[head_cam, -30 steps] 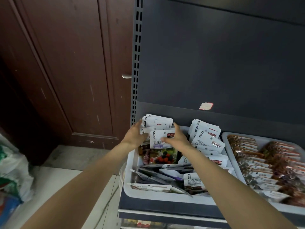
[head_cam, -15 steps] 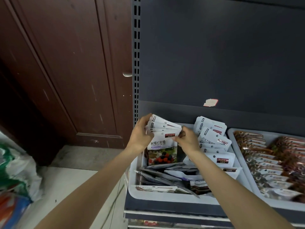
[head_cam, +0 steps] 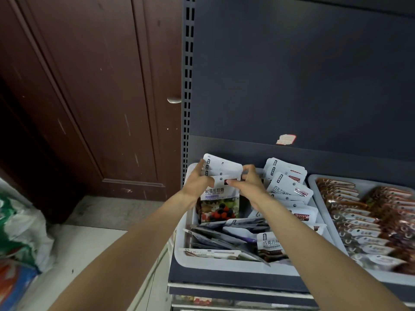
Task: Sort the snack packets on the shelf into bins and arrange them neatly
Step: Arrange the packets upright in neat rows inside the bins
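**A:** Hands first — where are they?

**B:** Both at the far left corner of the left bin (head_cam: 215, 264). The left hand (head_cam: 197, 184) presses the left edge of a stack of berry packets (head_cam: 221, 176); its fingers look fairly straight. The right hand (head_cam: 247, 186) has its fingers curled onto the stack's right edge, thumb on the front packet. The stack stands upright between them, clamped from both sides.

**B:** So the step in hand, as I judge it, is squaring up that stack.

**A:** And next?

**B:** Probably setting it down flush against the far wall of the bin, then dealing with the loose packets (head_cam: 224, 237) lying flat and crooked in the near half. They would need lifting and standing up by kind. A chocolate packet (head_cam: 270, 245) sits among them, and its kind stands in a row (head_cam: 287, 182) just right of the hands.

**A:** The other bin?

**B:** The right bin (head_cam: 314, 182) holds brown packets (head_cam: 368, 221) in overlapping rows, already orderly.

**A:** Surroundings?

**B:** Both bins rest on a dark shelf (head_cam: 235, 280) with a grey back panel (head_cam: 292, 75) bearing a torn sticker (head_cam: 285, 139). Left of it are a brown wooden door (head_cam: 89, 86), a pale floor (head_cam: 78, 254) and a bag (head_cam: 20, 232) at the left edge.
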